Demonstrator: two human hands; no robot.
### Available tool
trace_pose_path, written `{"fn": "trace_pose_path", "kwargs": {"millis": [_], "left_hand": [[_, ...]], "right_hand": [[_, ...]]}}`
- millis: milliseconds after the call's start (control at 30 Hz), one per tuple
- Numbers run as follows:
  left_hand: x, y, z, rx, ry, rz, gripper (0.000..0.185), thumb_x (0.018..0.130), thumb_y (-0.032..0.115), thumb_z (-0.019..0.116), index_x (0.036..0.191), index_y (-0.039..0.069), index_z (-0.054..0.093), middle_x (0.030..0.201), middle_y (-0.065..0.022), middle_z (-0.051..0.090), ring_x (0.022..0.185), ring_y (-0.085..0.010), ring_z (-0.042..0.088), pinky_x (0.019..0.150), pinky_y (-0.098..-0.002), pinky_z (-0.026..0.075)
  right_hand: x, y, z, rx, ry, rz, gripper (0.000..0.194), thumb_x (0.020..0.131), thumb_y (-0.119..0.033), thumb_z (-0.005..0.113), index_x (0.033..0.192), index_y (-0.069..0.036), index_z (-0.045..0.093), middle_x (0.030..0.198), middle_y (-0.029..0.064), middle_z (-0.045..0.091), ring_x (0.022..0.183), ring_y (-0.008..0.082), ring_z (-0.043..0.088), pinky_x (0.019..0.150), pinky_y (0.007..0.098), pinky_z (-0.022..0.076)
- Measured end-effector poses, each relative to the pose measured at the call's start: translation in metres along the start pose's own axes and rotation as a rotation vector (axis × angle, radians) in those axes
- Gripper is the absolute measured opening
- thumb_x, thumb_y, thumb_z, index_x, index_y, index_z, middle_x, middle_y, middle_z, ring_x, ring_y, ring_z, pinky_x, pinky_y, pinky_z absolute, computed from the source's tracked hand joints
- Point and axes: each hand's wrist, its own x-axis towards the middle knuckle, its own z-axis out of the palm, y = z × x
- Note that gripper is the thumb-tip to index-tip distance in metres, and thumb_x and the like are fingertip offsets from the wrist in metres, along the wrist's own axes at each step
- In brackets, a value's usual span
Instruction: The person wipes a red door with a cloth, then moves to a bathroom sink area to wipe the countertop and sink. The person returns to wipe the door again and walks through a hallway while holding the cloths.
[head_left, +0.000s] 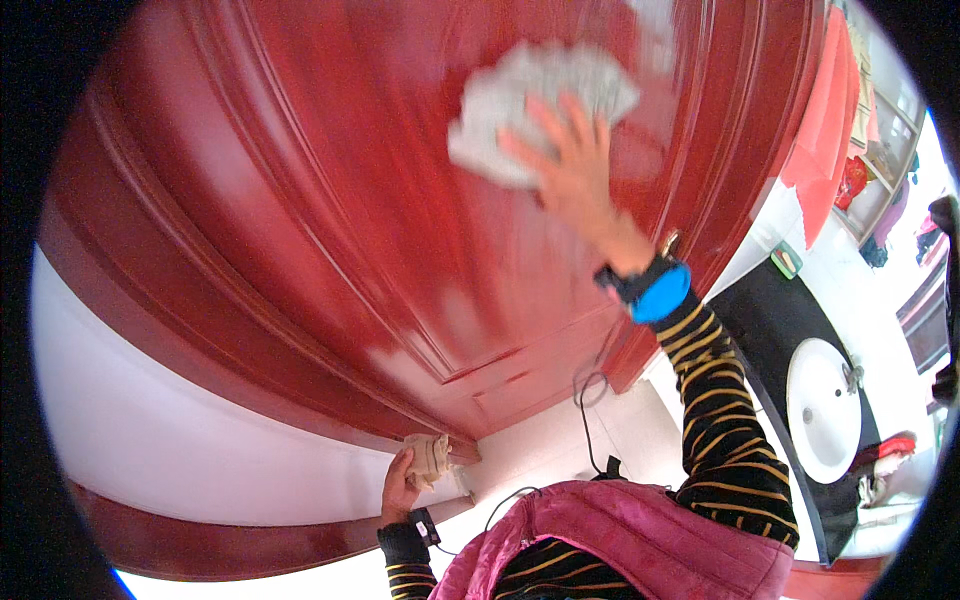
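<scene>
My right hand (574, 165) lies spread over a pale grey cloth (510, 90), holding it flat against a red panelled wooden door (390, 195). Both hand and cloth are blurred. Lower down on the left, a folded beige cloth (430, 459) with dark stripes is in my left hand (399, 484), close to the bottom of the red door frame (247, 360). A metal door handle (670, 244) shows just beyond my right wrist, partly hidden by it.
To the right, a black countertop (772, 322) holds a white oval washbasin (823, 420) with a tap (853, 375). A green soap dish (786, 259) sits at its far end. Coral fabric (825, 142) hangs beside the door. A black cable (586, 427) loops above the pale tiled floor (637, 427).
</scene>
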Motion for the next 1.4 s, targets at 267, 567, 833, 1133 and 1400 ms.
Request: {"fn": "trace_pose_path", "kwargs": {"millis": [267, 567, 833, 1133, 1400], "left_hand": [[0.001, 0.012, 0.024, 0.023, -0.078, -0.038, 0.049, 0.096, 0.029, 0.055, 0.132, -0.004, 0.046, 0.126, -0.0156, 0.059, 0.114, -0.0274, 0.059, 0.099, -0.0402, 0.047], [-0.010, 0.010, 0.024, 0.009, -0.013, -0.025, 0.048, 0.098, 0.029, 0.052, 0.132, -0.004, 0.046, 0.125, -0.0136, 0.059, 0.111, -0.0240, 0.060, 0.097, -0.0385, 0.048], [-0.014, 0.002, 0.016, -0.095, 0.092, 0.068, 0.043, 0.097, 0.022, 0.056, 0.134, 0.000, 0.047, 0.124, -0.0113, 0.059, 0.110, -0.0204, 0.059, 0.094, -0.0342, 0.050], [-0.014, -0.001, 0.014, 0.021, 0.208, 0.008, 0.054, 0.092, 0.028, 0.065, 0.133, -0.005, 0.049, 0.123, -0.0095, 0.060, 0.113, -0.0137, 0.054, 0.098, -0.0272, 0.044], [-0.031, 0.015, 0.029, 0.016, 0.253, 0.036, 0.049, 0.092, 0.027, 0.064, 0.129, -0.003, 0.052, 0.113, -0.0078, 0.063, 0.100, -0.0136, 0.060, 0.087, -0.0280, 0.051]], "right_hand": [[-0.223, -0.072, -0.009, 0.307, -0.769, -0.089, 0.041, 0.076, -0.017, 0.056, 0.115, -0.027, 0.066, 0.115, 0.0028, 0.056, 0.107, 0.0252, 0.047, 0.097, 0.0450, 0.0385], [0.045, 0.004, -0.032, 0.369, 0.111, -0.042, 0.033, 0.086, -0.006, 0.051, 0.115, -0.013, 0.066, 0.122, 0.0103, 0.061, 0.115, 0.0317, 0.052, 0.101, 0.0449, 0.0379], [0.111, 0.018, 0.060, 0.069, 0.212, -0.030, 0.050, 0.080, 0.002, 0.063, 0.126, -0.016, 0.061, 0.128, 0.0130, 0.054, 0.118, 0.0336, 0.051, 0.099, 0.0427, 0.0421], [-0.159, -0.116, 0.137, 0.732, -0.334, -0.331, 0.025, 0.092, -0.014, 0.053, 0.111, -0.015, 0.068, 0.127, 0.0097, 0.052, 0.120, 0.0388, 0.046, 0.095, 0.0504, 0.0413], [-0.279, -0.140, 0.184, 1.150, -1.091, 0.259, 0.022, 0.092, -0.012, 0.053, 0.109, -0.007, 0.067, 0.123, 0.0115, 0.059, 0.119, 0.0314, 0.049, 0.100, 0.0417, 0.0425]]}}
